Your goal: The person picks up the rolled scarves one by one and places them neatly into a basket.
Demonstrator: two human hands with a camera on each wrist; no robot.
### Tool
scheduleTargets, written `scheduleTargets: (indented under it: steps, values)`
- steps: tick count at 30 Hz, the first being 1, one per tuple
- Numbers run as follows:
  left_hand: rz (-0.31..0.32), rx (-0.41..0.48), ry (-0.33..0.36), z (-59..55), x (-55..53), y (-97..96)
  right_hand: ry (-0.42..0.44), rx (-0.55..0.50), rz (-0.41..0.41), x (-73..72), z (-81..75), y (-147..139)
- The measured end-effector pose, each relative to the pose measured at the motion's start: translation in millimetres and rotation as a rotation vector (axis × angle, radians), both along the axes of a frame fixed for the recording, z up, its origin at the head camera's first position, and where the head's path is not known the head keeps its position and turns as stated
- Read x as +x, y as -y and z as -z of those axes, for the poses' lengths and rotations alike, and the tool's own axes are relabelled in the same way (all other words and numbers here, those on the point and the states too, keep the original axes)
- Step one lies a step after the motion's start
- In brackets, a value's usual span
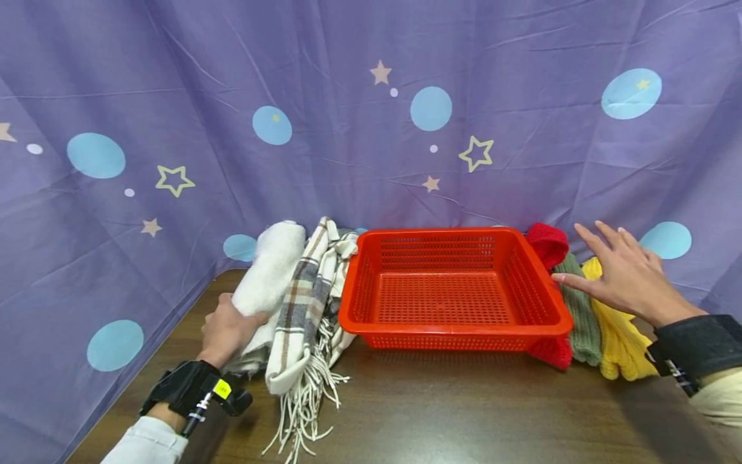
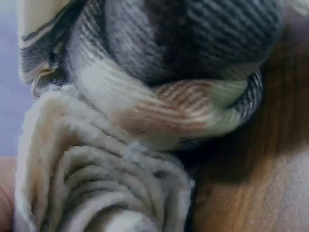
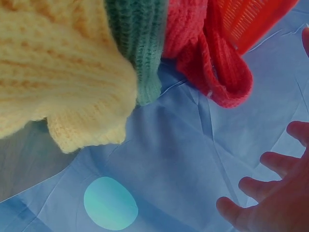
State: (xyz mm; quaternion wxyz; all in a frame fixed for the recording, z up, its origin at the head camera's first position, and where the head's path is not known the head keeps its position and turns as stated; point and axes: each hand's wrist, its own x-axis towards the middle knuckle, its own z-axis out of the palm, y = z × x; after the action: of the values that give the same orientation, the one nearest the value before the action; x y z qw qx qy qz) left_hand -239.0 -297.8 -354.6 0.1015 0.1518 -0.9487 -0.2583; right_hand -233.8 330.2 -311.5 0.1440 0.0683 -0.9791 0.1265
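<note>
Lying left of centre in the head view, one fluffy white scarf point(image 1: 272, 261) is folded in thick layers; the left hand point(image 1: 228, 332) grips its near end, thumb over it, other fingertips hidden. Beside it lies at least one fringed plaid scarf point(image 1: 301, 293). The right hand point(image 1: 628, 274), fingers spread wide, hovers at frame right near three knits: a red scarf point(image 1: 547, 243), a green scarf point(image 1: 581, 322), a yellow scarf point(image 1: 620, 341). One red plastic basket point(image 1: 443, 328) stands between.
</note>
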Motion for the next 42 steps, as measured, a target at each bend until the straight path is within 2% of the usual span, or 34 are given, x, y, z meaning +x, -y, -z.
scheduleTargets:
  steps: [4, 8, 14, 22, 34, 42]
  values:
    - [-0.029, 0.007, -0.093, -8.7, 3.3, 1.0, -0.015, 0.009, -0.007, -0.7, -3.1, 2.4]
    - [-0.049, 0.006, -0.179, -25.1, 6.5, 4.0, -0.002, 0.012, -0.018, -2.4, -5.6, 4.2]
    - [-0.048, -0.017, -0.251, -52.1, 6.8, 8.1, 0.014, 0.014, -0.023, -3.8, -9.1, 3.9]
    - [-0.047, -0.033, -0.345, -79.2, 9.3, 2.7, -0.001, 0.007, -0.045, -4.2, -18.2, 7.1]
    - [-0.01, 0.012, -0.471, -127.6, 9.8, -22.2, -0.02, -0.014, -0.07, -9.9, -38.9, 28.2]
    - [0.067, 0.018, -0.508, -148.6, 12.0, -50.4, -0.028, -0.025, -0.123, -14.2, -53.2, 68.9]
